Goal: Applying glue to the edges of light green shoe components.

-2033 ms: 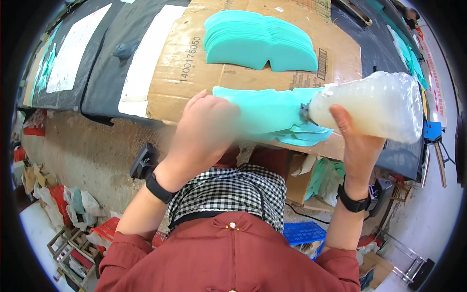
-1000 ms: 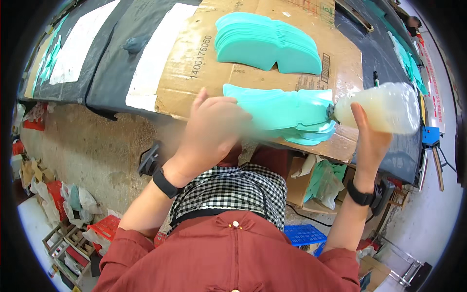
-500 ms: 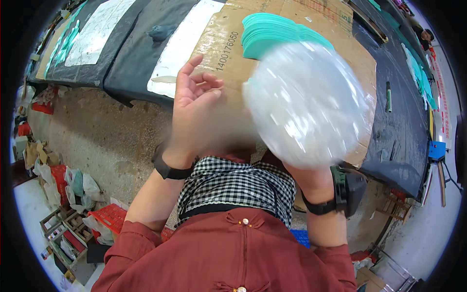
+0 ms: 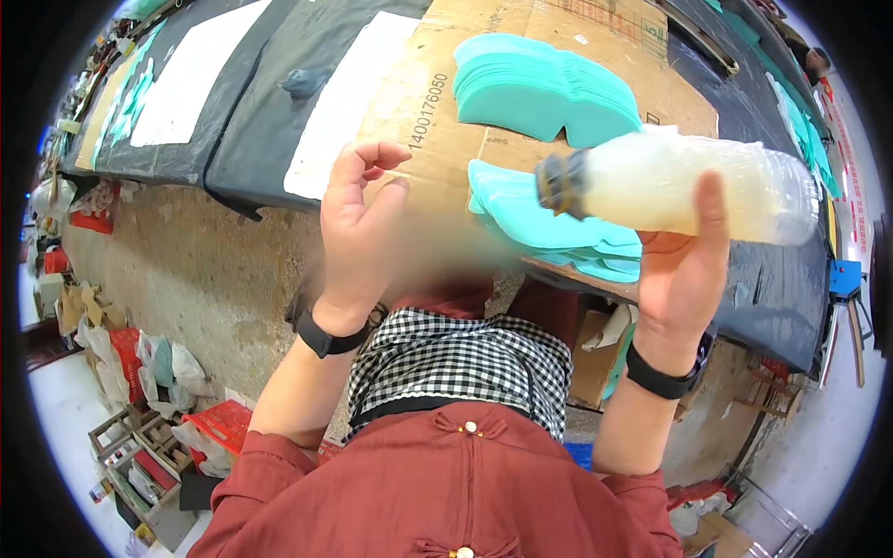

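Observation:
In my right hand (image 4: 684, 284) is a clear plastic bottle (image 4: 753, 186) with pale yellowish, cloudy contents. It lies on its side in the air above the table, its dark-wrapped neck (image 4: 563, 184) pointing left. My left hand (image 4: 358, 223) is raised in front of the table's near edge, fingers bent and apart, with nothing visible in it. Beneath the bottle's neck, a fanned stack of teal foam-like pieces (image 4: 507, 200) lies at the cardboard's near edge. Farther back sits a second, thicker teal stack (image 4: 521, 88), partly behind the bottle.
Flattened cardboard (image 4: 428, 177) covers the middle of the dark-covered table (image 4: 251, 153). White sheets (image 4: 349, 102) lie to its left, beside a small dark lump (image 4: 302, 82). More teal pieces (image 4: 805, 130) are at far right. Red crates (image 4: 223, 423) and bags stand on the floor at left.
The bottle has turned from its base facing me to lying sideways, neck leftward, and has moved right with my right hand. The near teal stack now shows. My left hand has lowered slightly.

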A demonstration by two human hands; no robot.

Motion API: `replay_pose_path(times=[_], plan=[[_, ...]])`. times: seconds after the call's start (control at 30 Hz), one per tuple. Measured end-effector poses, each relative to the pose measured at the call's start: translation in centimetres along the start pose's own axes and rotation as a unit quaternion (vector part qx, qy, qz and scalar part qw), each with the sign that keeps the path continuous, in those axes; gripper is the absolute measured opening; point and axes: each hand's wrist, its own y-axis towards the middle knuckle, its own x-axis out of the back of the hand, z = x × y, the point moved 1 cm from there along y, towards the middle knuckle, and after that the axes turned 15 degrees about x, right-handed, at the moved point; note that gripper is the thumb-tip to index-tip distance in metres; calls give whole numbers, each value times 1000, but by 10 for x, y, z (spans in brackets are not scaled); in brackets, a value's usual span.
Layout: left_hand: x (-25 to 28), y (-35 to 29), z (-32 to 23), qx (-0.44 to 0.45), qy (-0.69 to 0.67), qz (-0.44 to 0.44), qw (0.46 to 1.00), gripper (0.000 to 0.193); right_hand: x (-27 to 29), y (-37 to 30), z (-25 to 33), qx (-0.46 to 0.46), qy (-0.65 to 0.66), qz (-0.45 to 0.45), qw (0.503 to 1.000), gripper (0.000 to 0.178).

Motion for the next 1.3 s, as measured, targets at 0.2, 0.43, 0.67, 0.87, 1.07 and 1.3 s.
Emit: replay_pose_path(times=[0.2, 0.43, 0.67, 0.87, 1.07, 1.3], plan=[[-41, 17, -17, -238, 262, 65, 933, 18, 11, -49, -17, 291, -668, 345, 592, 38], [-52, 24, -19, -242, 368, 168, 882, 14, 29, -44, 26, 224, -613, 292, 699, 50], [-42, 59, -23, -39, 208, 162, 964, 20, 66, 13, 60, 243, -583, 34, 774, 38], [-73, 82, -23, -76, 386, 40, 919, 65, 0, 2, 14, 251, -452, 246, 820, 32], [-65, 102, 2, -197, 416, 36, 887, 73, -17, 12, 0, 191, -416, 263, 849, 31], [-62, 87, -24, -154, 389, -11, 908, 51, 76, 45, 55, 175, -537, 52, 823, 34]])
